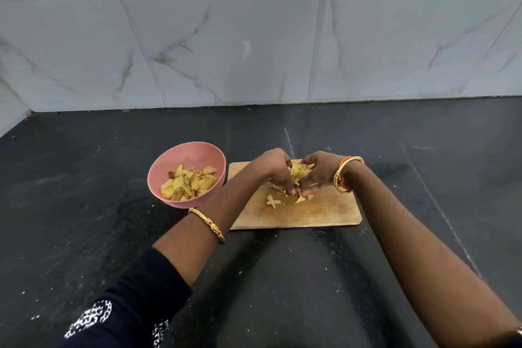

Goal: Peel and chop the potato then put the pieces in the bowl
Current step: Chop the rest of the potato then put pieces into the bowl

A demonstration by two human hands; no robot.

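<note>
We had both hands cupped together over the far half of the rectangular wooden chopping board [324, 215], scooping up a heap of pale yellow chopped potato pieces [300, 172]. Our left hand [272, 168] curled in from one side and our right hand [320, 171] from the other, fingers bent round the heap and pressing it between the palms, so each hand was closed on potato rather than spread flat. A few loose potato pieces [273, 201] lay on the board just nearer to us than the hands, outside the scoop.

The round pink plastic bowl [197, 152] stood on the black stone counter [113, 234] just beside the board's left edge, already holding a good layer of cut potato.

We judged the pieces to be light, stiff and wet-slick from the cut faces, apt to slip out through any gap between the fingers. They seemed best taken from underneath, with the little fingers meeting along the board and the palms closed as a cradle, not pinched from above. The strays would likely need a second, smaller gather.
</note>
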